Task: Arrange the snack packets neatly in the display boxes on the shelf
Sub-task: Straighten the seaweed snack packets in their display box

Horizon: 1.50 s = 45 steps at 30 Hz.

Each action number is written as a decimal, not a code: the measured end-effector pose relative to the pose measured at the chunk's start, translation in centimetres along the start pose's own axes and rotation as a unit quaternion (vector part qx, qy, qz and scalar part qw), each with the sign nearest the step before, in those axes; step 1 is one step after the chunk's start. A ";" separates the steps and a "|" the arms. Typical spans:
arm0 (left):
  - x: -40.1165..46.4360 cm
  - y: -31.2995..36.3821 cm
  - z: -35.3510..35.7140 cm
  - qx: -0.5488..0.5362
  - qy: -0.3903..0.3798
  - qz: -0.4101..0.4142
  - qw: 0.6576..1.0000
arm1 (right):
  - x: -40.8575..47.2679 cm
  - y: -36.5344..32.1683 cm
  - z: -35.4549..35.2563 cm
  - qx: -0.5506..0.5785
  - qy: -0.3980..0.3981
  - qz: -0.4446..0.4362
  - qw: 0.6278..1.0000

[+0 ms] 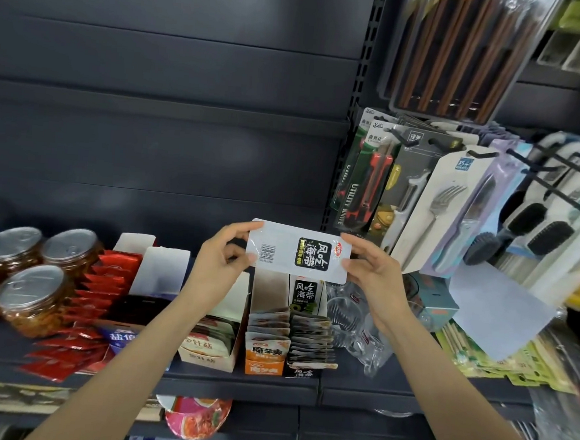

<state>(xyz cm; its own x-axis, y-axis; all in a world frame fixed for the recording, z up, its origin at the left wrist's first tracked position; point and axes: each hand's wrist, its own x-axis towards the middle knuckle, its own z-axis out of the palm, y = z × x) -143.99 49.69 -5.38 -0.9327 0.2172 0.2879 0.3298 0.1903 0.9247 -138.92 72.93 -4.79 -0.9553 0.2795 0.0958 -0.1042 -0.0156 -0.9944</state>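
Observation:
A white snack packet [298,251] with a black label and a barcode is held sideways above the shelf. My left hand [220,261] pinches its left end and my right hand [370,272] pinches its right end. Directly below stands a display box [305,296] with the same black label, holding a row of packets [311,338]. To its left an orange display box [265,355] holds several packets, and further left a white box [209,348] holds dark packets.
Red sachets [102,285] fill boxes to the left, with lidded jars [32,298] beyond them. Crumpled clear plastic [357,324] lies right of the boxes. Utensil packs [420,208] hang on hooks at the right. The dark shelf edge [235,388] runs across.

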 end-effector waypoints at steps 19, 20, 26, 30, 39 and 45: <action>1.2 -1.4 0.7 -0.257 0.000 -0.290 0.922 | 0.8 -0.7 0.2 -0.255 -0.016 -0.166 0.952; 1.2 -1.5 0.9 -0.242 -0.006 -0.299 0.923 | 1.0 -0.7 0.1 -0.289 -0.007 -0.184 0.939; 2.2 -3.0 3.0 -0.085 -0.004 -0.292 0.953 | 1.5 -0.3 -0.6 -0.360 0.015 -0.193 0.913; 2.7 -4.8 3.2 0.284 -0.068 -0.105 0.951 | 2.0 0.4 -1.0 -0.418 0.028 -0.192 0.888; 4.7 -6.9 3.4 0.515 -0.245 -0.011 0.821 | 3.3 1.3 -1.0 -0.516 -0.028 -0.171 0.839; 5.6 -7.5 3.7 0.525 -0.273 -0.017 0.806 | 4.2 1.8 -2.0 -0.523 -0.056 -0.147 0.838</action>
<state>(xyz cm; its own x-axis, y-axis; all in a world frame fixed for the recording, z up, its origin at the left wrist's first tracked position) -151.13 53.04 -11.66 -0.8344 0.5301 -0.1506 0.5154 0.8474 0.1272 -142.60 76.03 -6.22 -0.9568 0.0301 0.2892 -0.0975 0.9039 -0.4164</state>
